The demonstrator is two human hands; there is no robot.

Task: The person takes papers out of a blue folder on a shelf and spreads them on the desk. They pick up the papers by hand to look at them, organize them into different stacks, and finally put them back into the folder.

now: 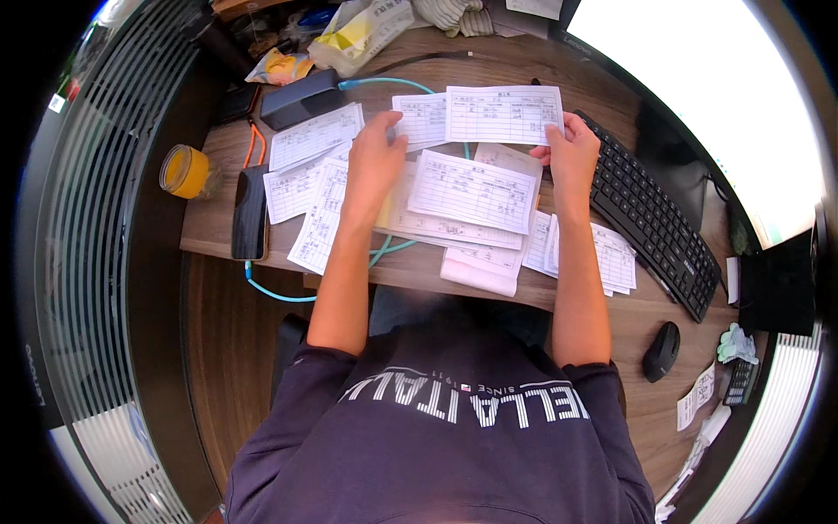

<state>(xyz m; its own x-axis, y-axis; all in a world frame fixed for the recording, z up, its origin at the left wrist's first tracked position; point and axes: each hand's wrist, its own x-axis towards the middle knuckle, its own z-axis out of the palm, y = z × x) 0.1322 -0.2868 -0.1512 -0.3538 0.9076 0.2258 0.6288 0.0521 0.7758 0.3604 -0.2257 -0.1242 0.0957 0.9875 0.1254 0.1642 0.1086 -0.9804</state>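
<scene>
Pinching a printed form (502,113) by its right end, near the keyboard (656,218), my right grip (573,154) is partly hidden behind it. My left grip (376,149) curves loosely at a second, overlapped form (422,120); I can't tell whether it holds. Forearms (579,262) mask parts of the desk (630,336); the monitor (707,96) is cut off.

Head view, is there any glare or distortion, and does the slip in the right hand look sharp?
In the head view, the monitor screen is blown out near white, and its lower edge bows; the head view's corners fall to black; in the head view, the slip in the right hand looks sharp enough to show its ruled lines.
</scene>
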